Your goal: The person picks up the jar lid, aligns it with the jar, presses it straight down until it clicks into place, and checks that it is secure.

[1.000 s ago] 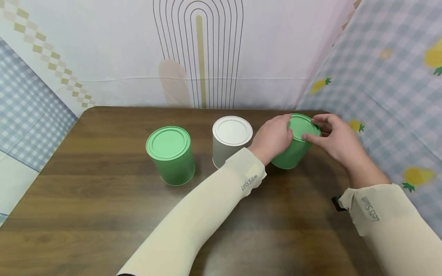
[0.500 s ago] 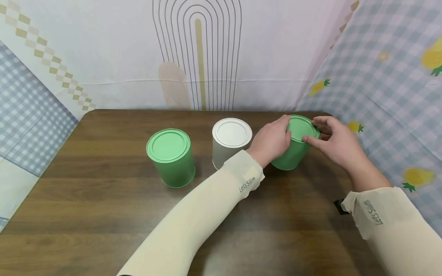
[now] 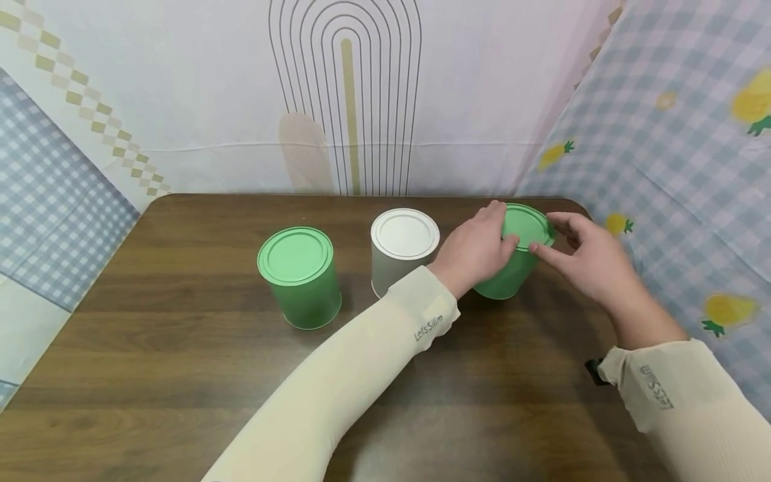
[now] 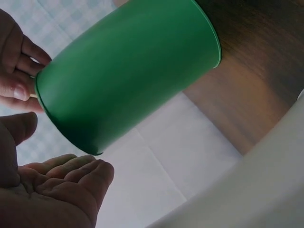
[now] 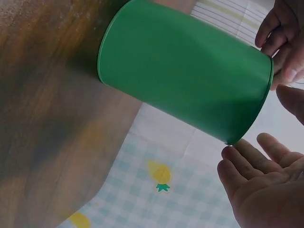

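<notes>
At the back right of the table, in the head view, a green can (image 3: 512, 273) stands upright with its green lid (image 3: 525, 226) on top. My left hand (image 3: 472, 249) is at the lid's left edge, thumb reaching over the lid. Across from it, my right hand (image 3: 593, 261) has its fingertips right at the right rim. The left wrist view shows the left palm (image 4: 61, 190) loose below the can (image 4: 128, 71), thumb off the rim. Seen from the right wrist, the right fingers (image 5: 247, 166) are relaxed by the can's (image 5: 185, 71) rim, thumb spread away.
A white can (image 3: 405, 235) stands just left of the left hand, and another green can (image 3: 299, 274) is farther left. All sit on a brown wooden table (image 3: 181, 321). A patterned white cloth (image 3: 211, 87) hangs behind, a checked pineapple cloth (image 3: 674, 167) on the right.
My left thumb has spread over the lid, and the right fingers have loosened slightly at the rim. The cans hold their places; the head view has tilted slightly upward.
</notes>
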The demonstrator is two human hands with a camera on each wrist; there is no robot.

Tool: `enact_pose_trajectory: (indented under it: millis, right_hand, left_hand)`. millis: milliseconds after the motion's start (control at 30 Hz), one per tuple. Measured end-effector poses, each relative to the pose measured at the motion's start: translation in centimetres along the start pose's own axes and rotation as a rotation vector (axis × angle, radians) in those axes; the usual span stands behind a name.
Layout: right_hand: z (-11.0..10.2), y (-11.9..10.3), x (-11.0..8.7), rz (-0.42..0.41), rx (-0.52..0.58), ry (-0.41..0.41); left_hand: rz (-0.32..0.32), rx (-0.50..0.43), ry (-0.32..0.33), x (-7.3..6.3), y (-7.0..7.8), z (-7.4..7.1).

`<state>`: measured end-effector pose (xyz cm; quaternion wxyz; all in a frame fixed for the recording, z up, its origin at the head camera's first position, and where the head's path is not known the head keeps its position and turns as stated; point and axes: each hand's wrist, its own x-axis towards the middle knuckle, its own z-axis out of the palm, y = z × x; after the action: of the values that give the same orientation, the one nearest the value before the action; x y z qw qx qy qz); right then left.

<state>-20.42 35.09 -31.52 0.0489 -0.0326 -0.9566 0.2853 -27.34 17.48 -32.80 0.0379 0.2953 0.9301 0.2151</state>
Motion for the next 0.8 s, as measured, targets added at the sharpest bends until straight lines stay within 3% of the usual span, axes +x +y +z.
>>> enact_pose_trajectory:
  millis: [267, 467, 800]
  right_hand:
    - [0.5, 0.0, -0.8, 0.001, -0.027, -0.04]
    - [1.0, -0.3, -2.2, -0.074, -0.057, -0.028]
    - [1.8, -0.5, -5.4, -0.196, -0.08, -0.013]
  left_hand:
    - [0.076, -0.043, 0.054, -1.4, -1.3, -0.7]
    - [0.151, -0.036, 0.096, -4.3, -1.8, -1.4]
    - [0.223, 0.235, 0.214, -10.7, -4.2, -3.2]
